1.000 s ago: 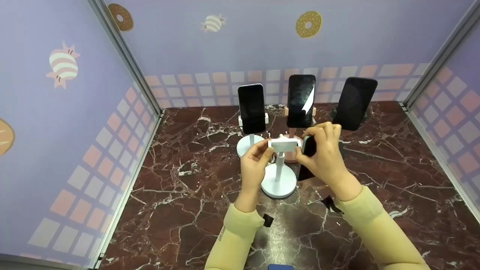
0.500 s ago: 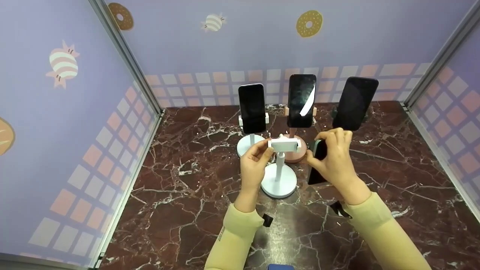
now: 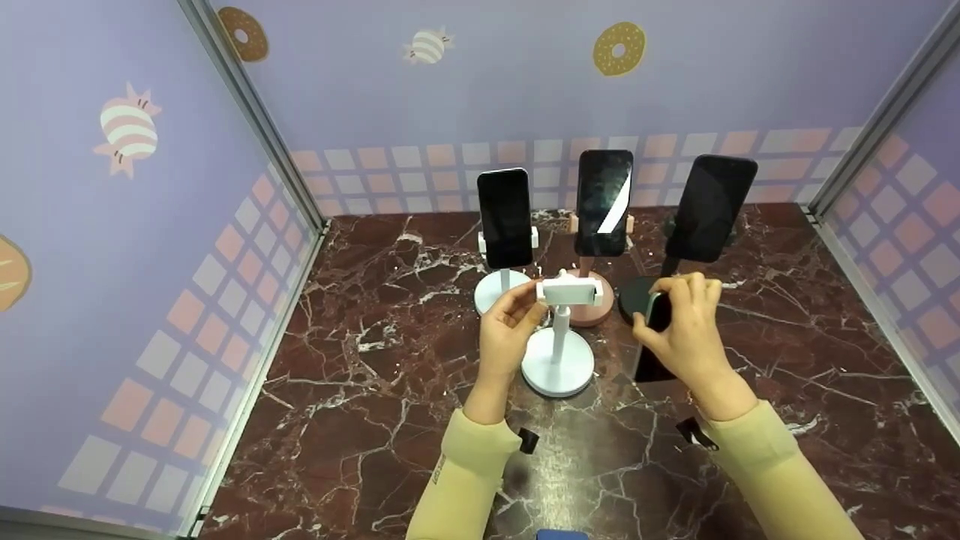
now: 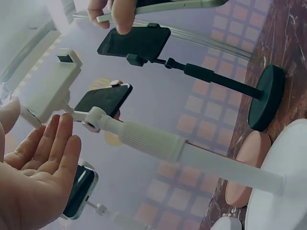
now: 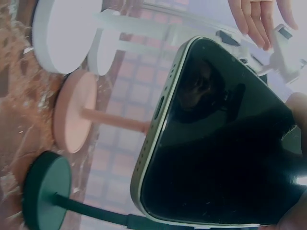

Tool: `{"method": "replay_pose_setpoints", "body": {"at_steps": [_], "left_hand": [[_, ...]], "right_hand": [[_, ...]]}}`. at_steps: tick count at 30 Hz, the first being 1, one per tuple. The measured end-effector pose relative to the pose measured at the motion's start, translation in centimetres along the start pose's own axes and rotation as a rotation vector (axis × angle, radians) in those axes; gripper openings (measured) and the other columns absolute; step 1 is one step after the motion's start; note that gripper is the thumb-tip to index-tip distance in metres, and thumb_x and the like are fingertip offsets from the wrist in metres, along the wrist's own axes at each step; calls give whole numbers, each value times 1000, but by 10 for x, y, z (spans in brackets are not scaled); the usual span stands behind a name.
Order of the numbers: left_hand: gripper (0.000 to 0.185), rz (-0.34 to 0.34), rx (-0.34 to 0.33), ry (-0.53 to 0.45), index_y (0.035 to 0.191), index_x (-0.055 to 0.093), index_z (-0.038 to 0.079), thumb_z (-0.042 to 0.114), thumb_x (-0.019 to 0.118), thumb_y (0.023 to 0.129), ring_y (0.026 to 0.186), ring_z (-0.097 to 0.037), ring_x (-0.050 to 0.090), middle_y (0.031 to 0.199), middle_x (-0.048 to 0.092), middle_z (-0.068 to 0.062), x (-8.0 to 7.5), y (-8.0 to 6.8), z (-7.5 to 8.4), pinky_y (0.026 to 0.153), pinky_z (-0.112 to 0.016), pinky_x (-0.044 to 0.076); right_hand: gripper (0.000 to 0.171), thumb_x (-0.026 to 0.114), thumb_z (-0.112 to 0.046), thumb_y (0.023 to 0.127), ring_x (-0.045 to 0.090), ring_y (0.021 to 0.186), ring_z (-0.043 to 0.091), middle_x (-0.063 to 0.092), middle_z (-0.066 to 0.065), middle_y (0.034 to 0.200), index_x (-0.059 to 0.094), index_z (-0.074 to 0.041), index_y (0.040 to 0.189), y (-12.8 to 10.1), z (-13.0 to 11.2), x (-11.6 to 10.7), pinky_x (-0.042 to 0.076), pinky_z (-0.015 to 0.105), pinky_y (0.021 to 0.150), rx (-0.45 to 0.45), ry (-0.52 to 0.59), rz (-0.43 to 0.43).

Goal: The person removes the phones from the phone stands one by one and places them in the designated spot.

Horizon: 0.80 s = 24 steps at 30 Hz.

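Observation:
A white phone stand (image 3: 558, 367) stands upright on the marble-patterned table, its clamp holding no phone. My left hand (image 3: 504, 341) pinches the left end of that clamp (image 3: 570, 292) between thumb and fingers; the left wrist view shows the other fingers stretched beneath it. To the right of the stand, my right hand (image 3: 688, 334) grips a smartphone (image 5: 216, 143) with a dark screen and a pale green frame. The phone hangs above the table, its lower end pointing toward me, and part of it is hidden behind the hand.
Behind, three dark-screened phones sit in stands: one phone (image 3: 505, 217) on a white stand, one (image 3: 604, 202) on a pink stand, one (image 3: 711, 208) on a dark green stand (image 4: 266, 98). A blue object (image 3: 561, 535) shows at the front edge. Patterned walls enclose the table.
My right hand has moved right and slightly toward me with the smartphone, away from the white stand's clamp. The left hand keeps its hold on the clamp.

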<state>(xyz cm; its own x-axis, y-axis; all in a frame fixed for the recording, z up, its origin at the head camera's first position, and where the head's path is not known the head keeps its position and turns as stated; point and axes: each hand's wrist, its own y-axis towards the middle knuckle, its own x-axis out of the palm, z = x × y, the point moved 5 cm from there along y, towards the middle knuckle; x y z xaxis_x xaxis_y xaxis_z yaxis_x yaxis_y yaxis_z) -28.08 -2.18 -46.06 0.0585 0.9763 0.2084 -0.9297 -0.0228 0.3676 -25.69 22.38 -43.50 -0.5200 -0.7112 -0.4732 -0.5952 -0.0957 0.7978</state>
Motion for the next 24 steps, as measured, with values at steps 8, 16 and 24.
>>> {"method": "replay_pose_setpoints", "body": {"at_steps": [8,16,24], "left_hand": [[46,-33,-53,48,126,59,-18,-3,78,87,109,-43,69,117,68,-35,-2,-3,-25,97,-32,59],[43,-57,-115,156,124,62,-15,-4,79,86,115,-47,67,119,69,-36,0,-2,-54,104,-46,56],[40,-93,-95,244,123,65,-13,2,79,88,119,-44,67,122,70,-31,7,-2,-60,105,-46,56]], "right_hand": [[39,73,-3,74,29,90,42,44,25,95,51,3,105,-18,18,0,24,45,78,51,-35,-39],[39,74,-3,73,30,88,42,44,25,93,52,5,104,-28,28,2,21,49,78,40,-70,-53],[42,75,0,71,29,87,40,44,23,92,51,4,106,-36,39,7,20,48,78,73,-88,-91]]}}
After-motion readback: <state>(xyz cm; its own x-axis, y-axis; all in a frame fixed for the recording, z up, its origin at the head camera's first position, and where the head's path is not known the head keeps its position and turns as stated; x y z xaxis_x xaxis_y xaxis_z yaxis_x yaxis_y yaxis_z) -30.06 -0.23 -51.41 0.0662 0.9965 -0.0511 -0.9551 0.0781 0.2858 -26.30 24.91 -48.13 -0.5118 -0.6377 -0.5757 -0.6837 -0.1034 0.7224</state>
